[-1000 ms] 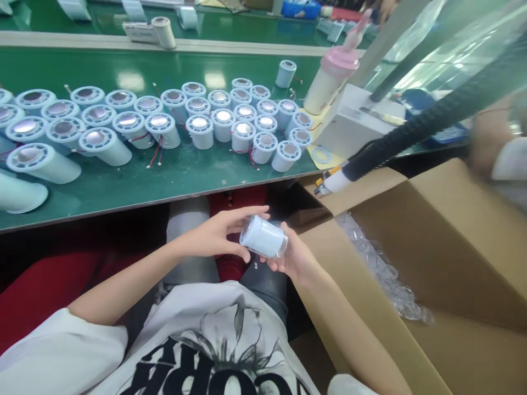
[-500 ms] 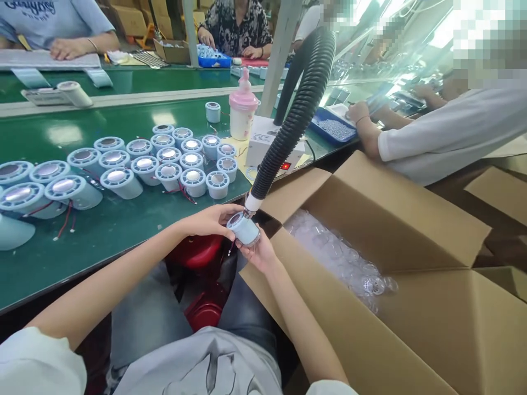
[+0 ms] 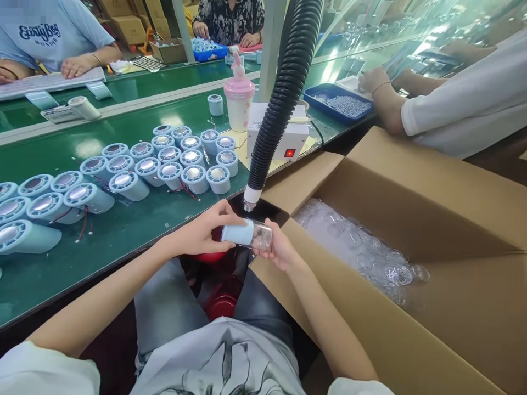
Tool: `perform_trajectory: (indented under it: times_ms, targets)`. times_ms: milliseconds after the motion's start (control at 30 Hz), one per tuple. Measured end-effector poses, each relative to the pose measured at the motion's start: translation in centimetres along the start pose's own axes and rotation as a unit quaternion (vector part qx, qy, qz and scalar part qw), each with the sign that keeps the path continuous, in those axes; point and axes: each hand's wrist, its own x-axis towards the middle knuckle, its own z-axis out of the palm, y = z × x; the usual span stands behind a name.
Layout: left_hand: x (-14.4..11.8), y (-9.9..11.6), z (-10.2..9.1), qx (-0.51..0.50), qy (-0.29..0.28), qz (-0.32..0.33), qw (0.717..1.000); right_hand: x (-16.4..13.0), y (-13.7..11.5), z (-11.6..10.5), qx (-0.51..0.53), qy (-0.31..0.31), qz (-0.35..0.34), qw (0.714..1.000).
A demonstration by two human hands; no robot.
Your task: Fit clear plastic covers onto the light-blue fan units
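Observation:
Between my hands, below the hose nozzle, a light-blue cylindrical housing (image 3: 237, 235) lies on its side. My left hand (image 3: 208, 227) is closed around its left end, with thumb and fingers on either side. At its right end sits a clear plastic cup (image 3: 262, 236), held by the fingers of my right hand (image 3: 278, 247). The blue housing reaches partly into the cup; how deep is hard to tell. A black corrugated hose (image 3: 284, 93) with a white nozzle (image 3: 252, 196) hangs just above, apart from both pieces.
Rows of similar blue housings (image 3: 168, 155), some with wires, stand on the green table (image 3: 144, 219). A white box with a red switch (image 3: 278, 131) and a pink-lidded bottle (image 3: 239, 104) stand behind. At right, a carton (image 3: 411, 208) holds clear cups (image 3: 362, 252). Co-workers sit nearby.
The blue housing has moved down from the nozzle and turned onto its side. Much more of the clear cup now shows beyond its right end. The view has shifted slightly.

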Motion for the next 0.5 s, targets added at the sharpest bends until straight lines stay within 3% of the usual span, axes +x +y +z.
perform_trajectory:
  times_ms: [333,500]
  targets:
    - [-0.7,0.1,0.0,-0.058,-0.021,0.088,0.994,-1.1,-0.4,0.6,-0.024,-0.019,0.009,0.999]
    - [-1.8,0.6,1.4,-0.209,0.007,-0.005,0.978,-2.4,-0.6,2.1,-0.044,-0.035,0.018,0.998]
